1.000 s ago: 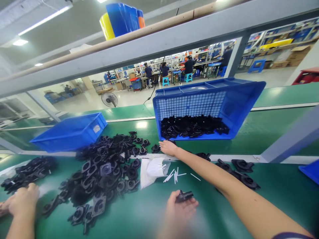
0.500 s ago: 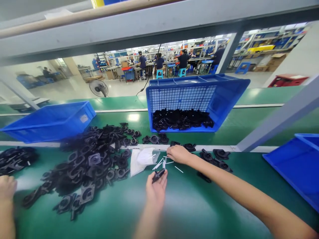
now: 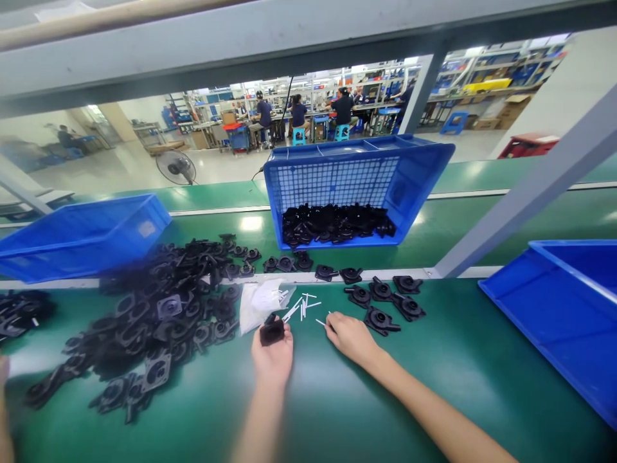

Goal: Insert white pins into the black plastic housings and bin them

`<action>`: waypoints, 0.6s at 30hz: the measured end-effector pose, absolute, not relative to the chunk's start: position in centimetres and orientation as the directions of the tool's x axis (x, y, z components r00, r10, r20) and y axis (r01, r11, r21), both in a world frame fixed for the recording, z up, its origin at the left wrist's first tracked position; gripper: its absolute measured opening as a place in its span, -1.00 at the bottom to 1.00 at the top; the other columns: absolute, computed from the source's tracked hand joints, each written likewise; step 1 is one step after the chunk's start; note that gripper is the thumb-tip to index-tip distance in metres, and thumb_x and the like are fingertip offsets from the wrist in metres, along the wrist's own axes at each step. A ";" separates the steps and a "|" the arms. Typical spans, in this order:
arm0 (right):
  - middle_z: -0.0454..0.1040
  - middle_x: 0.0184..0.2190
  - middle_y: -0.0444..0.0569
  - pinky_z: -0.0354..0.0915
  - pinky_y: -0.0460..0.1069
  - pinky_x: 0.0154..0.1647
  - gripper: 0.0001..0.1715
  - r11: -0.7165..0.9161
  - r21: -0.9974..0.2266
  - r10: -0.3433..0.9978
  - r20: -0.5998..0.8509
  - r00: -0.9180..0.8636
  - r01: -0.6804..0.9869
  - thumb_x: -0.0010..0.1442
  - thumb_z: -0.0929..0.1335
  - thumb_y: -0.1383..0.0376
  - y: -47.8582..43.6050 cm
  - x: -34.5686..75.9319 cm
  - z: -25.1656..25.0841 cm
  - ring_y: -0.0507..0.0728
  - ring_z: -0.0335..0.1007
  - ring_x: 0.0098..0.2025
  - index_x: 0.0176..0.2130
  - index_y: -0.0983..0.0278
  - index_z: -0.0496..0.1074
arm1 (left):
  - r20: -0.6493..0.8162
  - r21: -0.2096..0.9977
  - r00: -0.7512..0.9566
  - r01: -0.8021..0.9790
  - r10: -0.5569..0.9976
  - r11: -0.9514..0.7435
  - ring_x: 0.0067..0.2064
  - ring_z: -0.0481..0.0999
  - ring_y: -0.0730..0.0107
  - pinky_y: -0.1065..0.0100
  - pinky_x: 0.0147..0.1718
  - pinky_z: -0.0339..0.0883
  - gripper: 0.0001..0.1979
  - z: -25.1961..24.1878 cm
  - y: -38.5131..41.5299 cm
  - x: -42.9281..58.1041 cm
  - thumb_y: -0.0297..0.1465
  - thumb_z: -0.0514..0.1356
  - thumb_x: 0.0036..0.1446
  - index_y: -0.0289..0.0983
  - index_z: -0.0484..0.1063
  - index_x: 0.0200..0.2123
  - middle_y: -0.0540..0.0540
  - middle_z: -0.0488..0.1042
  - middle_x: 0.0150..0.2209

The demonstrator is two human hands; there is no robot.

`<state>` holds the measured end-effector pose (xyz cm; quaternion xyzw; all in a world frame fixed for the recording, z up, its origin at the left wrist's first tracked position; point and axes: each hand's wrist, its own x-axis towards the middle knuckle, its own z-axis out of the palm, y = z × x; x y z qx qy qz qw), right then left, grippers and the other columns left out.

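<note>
My left hand is palm up, its fingers curled round a black plastic housing with a square flange. To its right, my right hand reaches down to the green table, fingertips pinched on a thin white stick that partly shows beside them. Between the hands and a little farther back lie several loose white sticks. They lie at the mouth of a clear plastic bag with white contents. Right of the bag, several black housings are laid out near my right hand.
A large pile of black housings covers the left of the table. A tilted blue crate holds more housings. Other blue crates stand at left and right. A slanted grey post rises at right. Another person's hand shows at the left edge.
My right hand has come back from the heap of white sticks toward me, onto a separate stick. My left hand has drawn left and turned the housing. The view has shifted right.
</note>
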<state>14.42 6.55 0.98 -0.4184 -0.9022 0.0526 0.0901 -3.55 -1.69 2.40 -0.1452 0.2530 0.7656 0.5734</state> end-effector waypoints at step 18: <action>0.41 -0.31 -0.08 0.24 -0.09 -0.35 -0.59 0.463 -0.840 0.836 0.307 -0.456 0.283 0.35 0.08 0.31 0.8 15.8 0.2 -0.01 0.25 -0.51 0.16 0.26 0.04 | -0.446 0.529 -0.056 -0.822 0.893 0.213 -0.41 0.49 0.36 0.39 -0.40 0.42 -0.58 2.9 -2.2 0.1 -0.18 0.03 0.20 -0.47 0.40 -0.17 -0.31 0.48 -0.19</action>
